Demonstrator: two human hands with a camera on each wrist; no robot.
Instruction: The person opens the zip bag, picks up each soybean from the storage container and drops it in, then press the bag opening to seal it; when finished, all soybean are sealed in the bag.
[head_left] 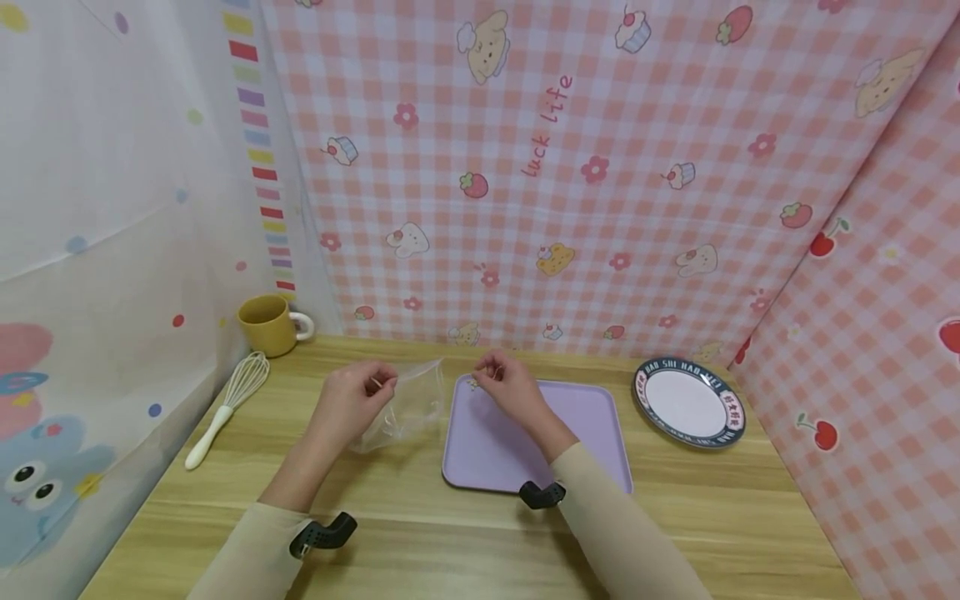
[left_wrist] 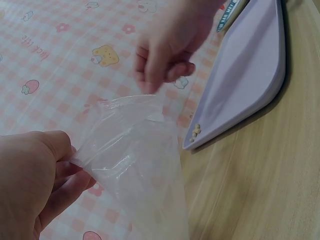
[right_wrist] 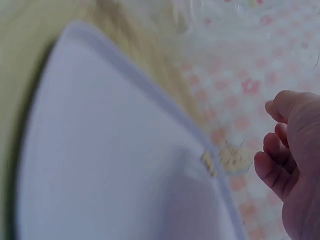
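Observation:
My left hand pinches the edge of a clear plastic bag between thumb and fingers. In the left wrist view the bag hangs from that hand, its top edge creased. Several small pale-yellow, bean-like pieces lie in a corner of the lilac tray. My right hand is over the tray's back left corner, near the bag, with its fingers curled. In the right wrist view no object shows in the right hand, but its fingertips are partly hidden.
A yellow mug with a white handle stands at the back left, with a whisk in front of it. To the right of the tray lies a plate with a dark patterned rim. Patterned cloth hangs behind and at both sides.

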